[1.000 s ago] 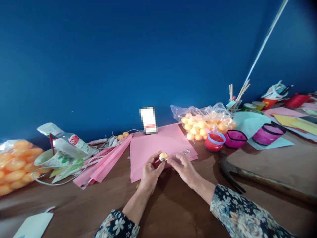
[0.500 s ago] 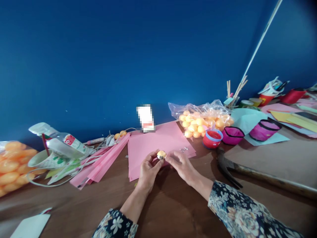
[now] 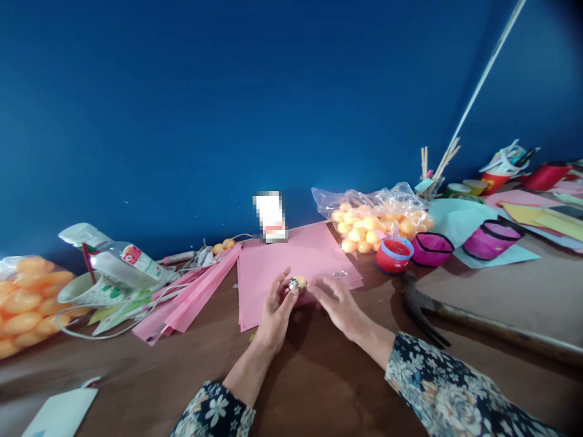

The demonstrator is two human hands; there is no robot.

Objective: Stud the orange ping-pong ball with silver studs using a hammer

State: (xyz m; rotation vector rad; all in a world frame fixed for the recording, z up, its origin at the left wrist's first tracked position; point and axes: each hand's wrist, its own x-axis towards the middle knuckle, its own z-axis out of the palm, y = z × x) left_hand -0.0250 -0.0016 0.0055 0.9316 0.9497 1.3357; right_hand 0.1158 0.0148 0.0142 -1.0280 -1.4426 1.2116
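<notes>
Between the thumb and fingers of my left hand (image 3: 277,312) is a small yellow-orange ball (image 3: 299,283) with a shiny silver piece on its left side. My right hand (image 3: 339,306) reaches in from the other side, its thumb and finger pinched at the ball's right edge. Exactly how those fingertips grip is too small to make out. Both hands are above the near edge of pink paper sheets (image 3: 296,252). A few tiny silver pieces (image 3: 339,274) lie on the paper to the right.
Behind stands a bag of orange balls (image 3: 364,227); another bag (image 3: 31,303) is far left. A red cup (image 3: 394,255), magenta fabric rings (image 3: 432,249) and a hammer (image 3: 419,306) are on the right. Pink strips (image 3: 191,297) and a plastic bottle (image 3: 130,261) lie left.
The ball has turned in my fingers, bringing more of its silver part into sight on the left. My left fingers have spread slightly. The whole view has shifted a little.
</notes>
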